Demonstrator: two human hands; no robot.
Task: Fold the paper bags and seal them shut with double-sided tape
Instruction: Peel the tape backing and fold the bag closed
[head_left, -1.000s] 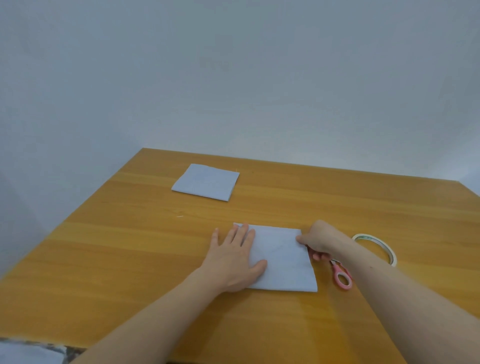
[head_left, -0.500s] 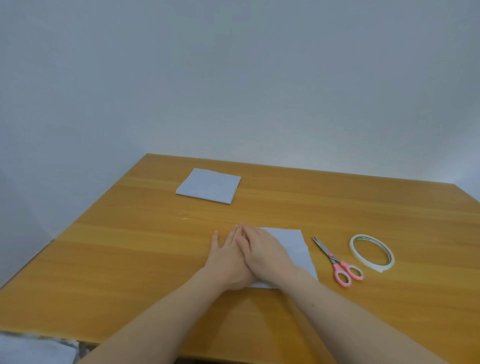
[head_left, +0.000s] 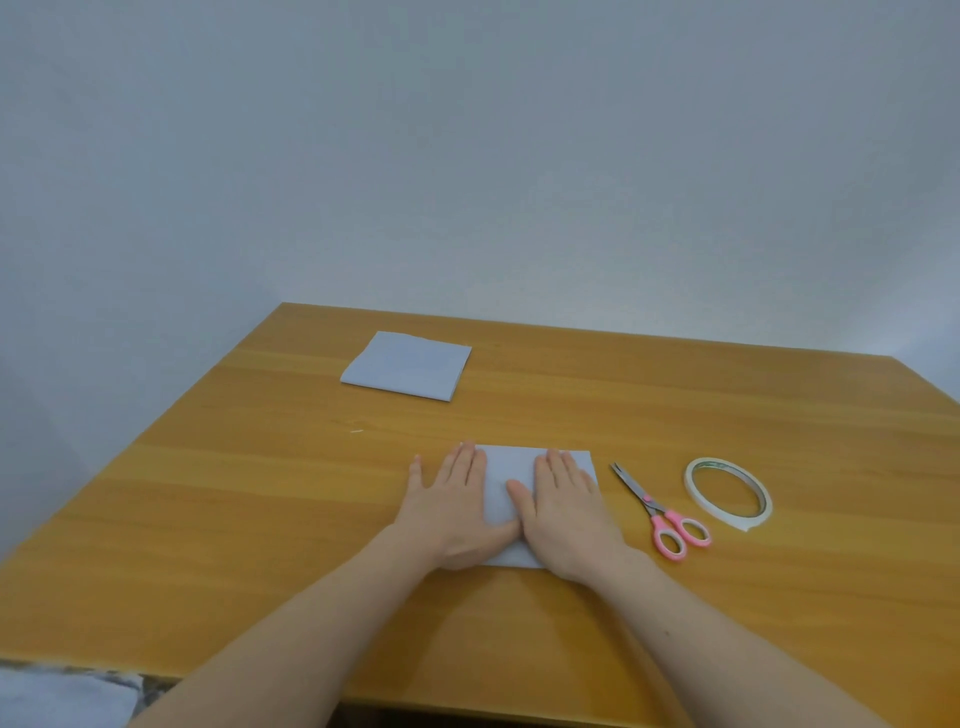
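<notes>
Counter: orange-brown wood-grain laminate, smooth, faint sheen; near edge cut off by the frame's lower border; a pale blurred patch at the lower left corner, too indistinct to identify
Folded bag, far: flat pale blue-grey paper, roughly square, matte; lies toward the far left of the counter, well apart from both hands; right edge shows layered thickness
Left hand: palm down; fingers straight and close together, little finger spread off to the left onto bare wood; rests on the left edge of the near bag; thumb tip meets the right hand
Near bag: same pale matte paper, rectangular; lies flat at the counter's centre front under both hands; only the middle strip and far corners visible, the rest hidden by the palms
Right hand: palm down; fingers straight and pressed together on the right half of the near bag; thumb angled inward
Scissors: grey metal blades, glossy pink plastic loops; just right of the near bag, apart from it
Tape roll: thin white ring, loose end at lower right; right of the scissors
Change: half a second ago the right hand overlapped the left; now they lie side by side
</notes>
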